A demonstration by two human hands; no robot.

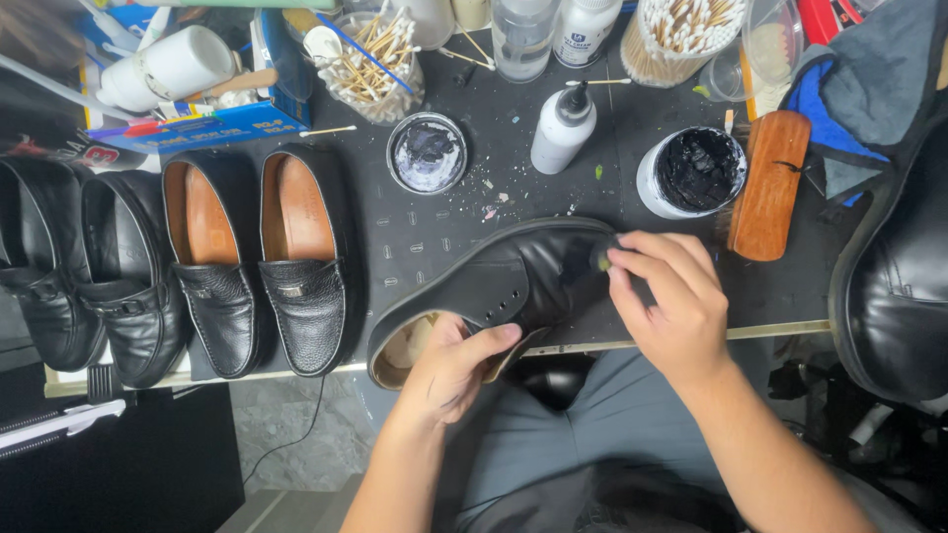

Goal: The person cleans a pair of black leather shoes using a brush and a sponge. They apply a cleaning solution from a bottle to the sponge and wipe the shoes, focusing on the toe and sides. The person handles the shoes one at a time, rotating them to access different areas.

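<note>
A black leather lace-up shoe (494, 286) lies tilted at the table's front edge, its toe pointing right. My left hand (449, 370) grips it at the heel opening, thumb over the tongue area. Pinched in the fingers of my right hand (667, 296) is a small dark applicator (599, 259), pressed against the shoe's toe cap. Just behind the toe stands a white tub of black polish (694, 170), open.
Two pairs of black loafers (286, 262) line the left side. Behind are a round tin of polish (428, 153), a white squeeze bottle (563, 128), cups of cotton swabs (375, 59), a wooden brush (768, 183), cloths and another black shoe (894, 286) at right.
</note>
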